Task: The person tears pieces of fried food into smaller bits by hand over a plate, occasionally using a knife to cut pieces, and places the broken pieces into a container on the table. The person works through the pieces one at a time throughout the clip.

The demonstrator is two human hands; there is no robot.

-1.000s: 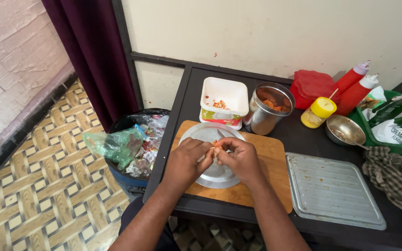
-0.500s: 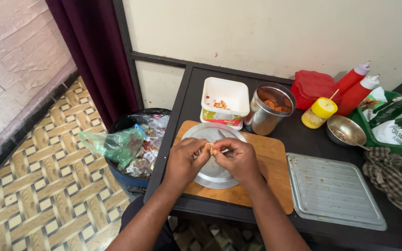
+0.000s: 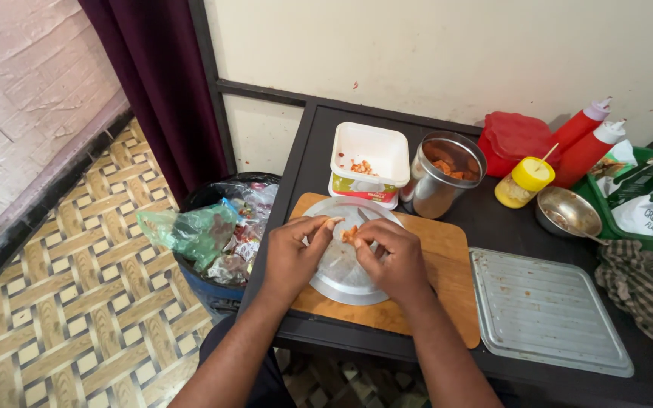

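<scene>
1. I am working both hands over the round steel plate (image 3: 339, 276), which is sitting on the wooden cutting board (image 3: 447, 257) at the near edge of the dark desk (image 3: 319, 143).
2. My right hand (image 3: 396, 261) is pinching a small orange food piece (image 3: 350, 235) in a narrow grip, fingertips closed on it, just above the far half of the plate.
3. My left hand (image 3: 295, 255) is resting at the plate's left side, thumb and forefinger nearly together; I cannot tell whether anything is between them.
4. Risk, as I judge it: the piece is small and looks moist, so it could be slipping out of the pinch. The bin (image 3: 224, 227) with its bags is standing open just left of the desk edge, so a dropped piece on that side could be lost there.
5. Risk: the plate is overhanging nothing, but pressing on its rim could be tipping or sliding it on the board.
6. Containers: the white square tub (image 3: 370, 155) behind the plate is holding a few orange bits; the steel canister (image 3: 441, 175) beside it is holding more orange pieces.
7. The yellow-lidded jar (image 3: 521, 183) is holding a yellowish substance with a stick in it; the small steel bowl (image 3: 568, 213) is showing residue; the flat steel tray (image 3: 549, 311) to the right is holding nothing.
</scene>
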